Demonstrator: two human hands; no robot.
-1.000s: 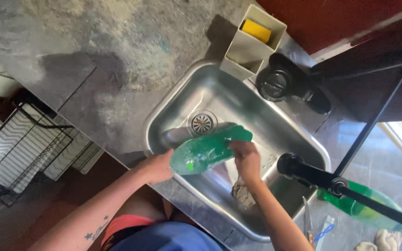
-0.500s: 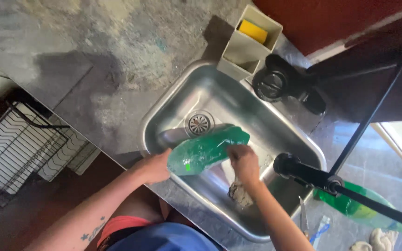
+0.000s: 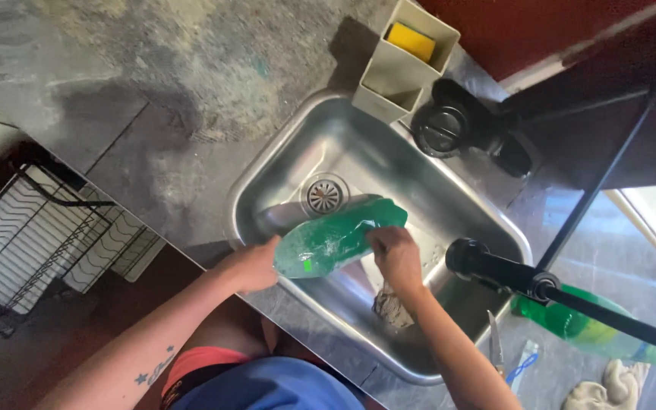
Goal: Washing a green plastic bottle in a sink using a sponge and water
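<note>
A green cutting board (image 3: 335, 237), wet and soapy, is held tilted over the steel sink (image 3: 465, 209). My left hand (image 3: 252, 266) grips its near-left end at the sink's front rim. My right hand (image 3: 395, 254) presses on the board's right side, fingers curled against its surface; whatever it holds there is hidden. A crumpled grey cloth (image 3: 392, 307) lies in the basin just below my right wrist. The round drain (image 3: 325, 195) shows behind the board.
A beige caddy (image 3: 389, 76) with a yellow sponge (image 3: 411, 41) stands at the sink's back corner beside a black faucet base (image 3: 449, 125). A black faucet arm (image 3: 563, 292) crosses the right. A green bottle (image 3: 578, 323), a knife (image 3: 495, 345) and a wire rack (image 3: 32, 235) lie around.
The board has stayed over the sink with both hands on it. My right hand has shifted slightly along the board's right side.
</note>
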